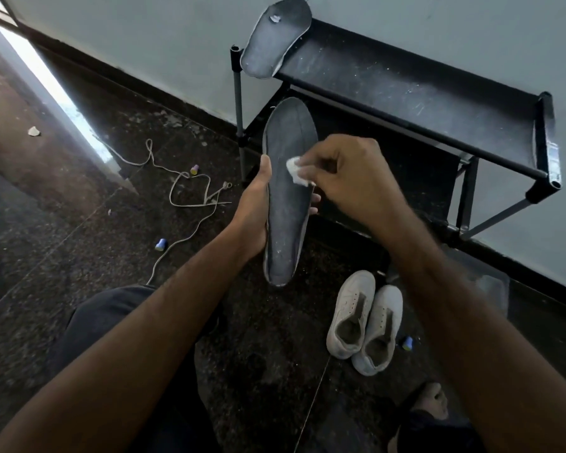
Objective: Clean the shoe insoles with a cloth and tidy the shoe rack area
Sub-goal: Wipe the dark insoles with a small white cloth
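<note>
My left hand (254,207) grips a long dark grey insole (288,204) from its left edge, holding it upright in front of me, fingertips showing at its right edge. My right hand (350,178) pinches a small white cloth (295,171) and presses it on the insole's upper middle. A second dark insole (276,39) lies on the left end of the black shoe rack (406,89), overhanging its corner post. The rack's top shelf is dusty.
A pair of white sneakers (365,322) stands on the dark speckled floor at the lower right. Loose shoelaces (190,191) and small coloured caps (160,245) lie at the left. My knee (111,315) and a bare foot (433,400) are below. A grey wall backs the rack.
</note>
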A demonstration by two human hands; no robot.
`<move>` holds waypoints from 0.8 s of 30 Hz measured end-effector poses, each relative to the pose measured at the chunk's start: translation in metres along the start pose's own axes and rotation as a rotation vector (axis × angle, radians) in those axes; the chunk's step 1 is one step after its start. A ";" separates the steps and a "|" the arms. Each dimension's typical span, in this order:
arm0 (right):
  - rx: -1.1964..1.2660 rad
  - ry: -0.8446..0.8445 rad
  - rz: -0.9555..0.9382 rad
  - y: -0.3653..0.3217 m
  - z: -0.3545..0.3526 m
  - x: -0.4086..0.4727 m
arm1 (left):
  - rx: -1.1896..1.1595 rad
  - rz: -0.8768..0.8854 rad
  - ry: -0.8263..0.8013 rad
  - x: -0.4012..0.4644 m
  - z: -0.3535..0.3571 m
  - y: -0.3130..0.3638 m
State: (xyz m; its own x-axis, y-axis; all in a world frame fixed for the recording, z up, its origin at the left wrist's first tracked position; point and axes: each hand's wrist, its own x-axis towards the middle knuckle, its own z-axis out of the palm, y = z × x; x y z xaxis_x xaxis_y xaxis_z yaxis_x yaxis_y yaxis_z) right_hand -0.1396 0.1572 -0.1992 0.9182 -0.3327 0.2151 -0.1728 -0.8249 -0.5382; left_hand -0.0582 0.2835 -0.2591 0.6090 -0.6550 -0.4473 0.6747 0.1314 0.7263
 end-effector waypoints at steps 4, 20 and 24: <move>-0.213 -0.237 -0.133 -0.008 0.034 -0.015 | 0.014 -0.010 0.051 0.003 -0.009 -0.002; -0.028 -0.776 -0.153 -0.026 0.010 -0.021 | 0.000 -0.001 0.014 0.001 -0.014 0.007; 0.101 -0.235 -0.018 -0.019 -0.013 -0.004 | 0.084 0.044 0.032 0.001 -0.007 0.005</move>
State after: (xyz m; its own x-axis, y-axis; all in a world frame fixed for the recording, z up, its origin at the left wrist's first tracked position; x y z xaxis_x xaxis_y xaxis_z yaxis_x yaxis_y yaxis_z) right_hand -0.1446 0.1679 -0.1790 0.9805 -0.1931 0.0364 -0.1299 -0.7761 -0.6171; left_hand -0.0514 0.2881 -0.2598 0.6511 -0.6260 -0.4292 0.6106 0.0960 0.7861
